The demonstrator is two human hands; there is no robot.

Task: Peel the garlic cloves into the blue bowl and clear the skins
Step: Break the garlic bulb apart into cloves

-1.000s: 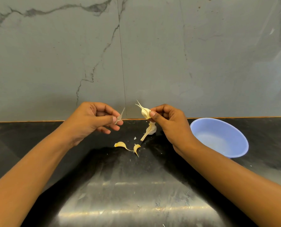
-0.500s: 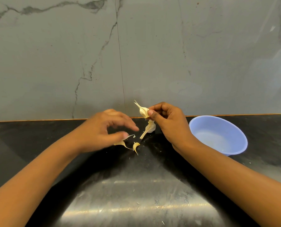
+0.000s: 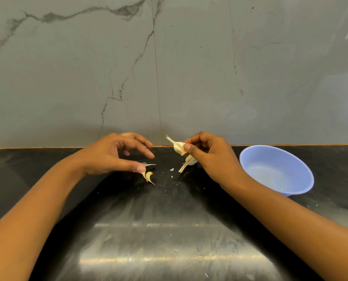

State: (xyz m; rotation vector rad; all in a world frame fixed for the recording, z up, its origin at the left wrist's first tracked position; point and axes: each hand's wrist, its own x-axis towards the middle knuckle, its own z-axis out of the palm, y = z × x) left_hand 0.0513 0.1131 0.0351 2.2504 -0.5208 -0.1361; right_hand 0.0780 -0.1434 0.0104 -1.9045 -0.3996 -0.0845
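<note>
Blue bowl [image 3: 274,173] showed no cloves. Right hand [image 3: 211,157] pinched a part-skinned garlic clove [image 3: 179,148]; left hand [image 3: 112,155] spread over skins [image 3: 148,176] on bench [image 3: 169,209].

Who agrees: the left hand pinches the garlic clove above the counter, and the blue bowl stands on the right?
Wrong hand: the head view shows the right hand pinching the garlic clove above the counter. The blue bowl stands on the right.
</note>
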